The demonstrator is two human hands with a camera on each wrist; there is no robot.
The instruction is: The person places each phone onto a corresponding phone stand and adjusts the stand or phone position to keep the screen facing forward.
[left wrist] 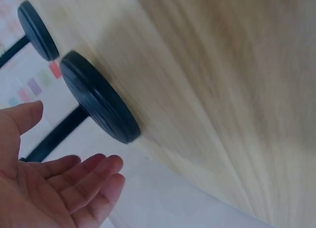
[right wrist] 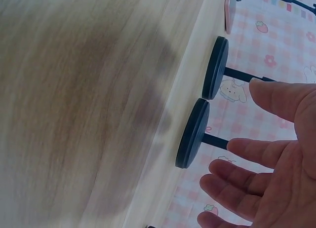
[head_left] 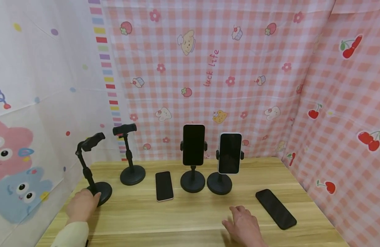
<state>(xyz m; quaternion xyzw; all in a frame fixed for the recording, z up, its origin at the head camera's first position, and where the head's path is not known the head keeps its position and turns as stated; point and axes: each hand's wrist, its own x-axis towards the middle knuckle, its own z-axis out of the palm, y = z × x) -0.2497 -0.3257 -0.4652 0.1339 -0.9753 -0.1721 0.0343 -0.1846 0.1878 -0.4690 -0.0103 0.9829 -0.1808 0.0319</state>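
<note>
My left hand [head_left: 82, 204] is at the base of the leftmost black phone stand [head_left: 103, 192], whose holder carries no phone. In the left wrist view its thumb and fingers are spread either side of the stand's pole [left wrist: 58, 134], with a gap around it. My right hand [head_left: 243, 224] hovers low over the table front, fingers loosely bent and holding nothing. To its right lies a black phone [head_left: 275, 208], dark and flat. Ahead of it, a white-edged phone [head_left: 229, 153] sits upright in one stand, and a black phone [head_left: 194, 144] in the stand beside it.
Another phone stand [head_left: 132, 175] without a phone stands behind the leftmost one. A pink-edged phone [head_left: 164, 186] lies flat at mid-table. The wooden table [head_left: 165, 219] is closed in by a checked cloth [head_left: 251, 106] behind and patterned cloths at both sides.
</note>
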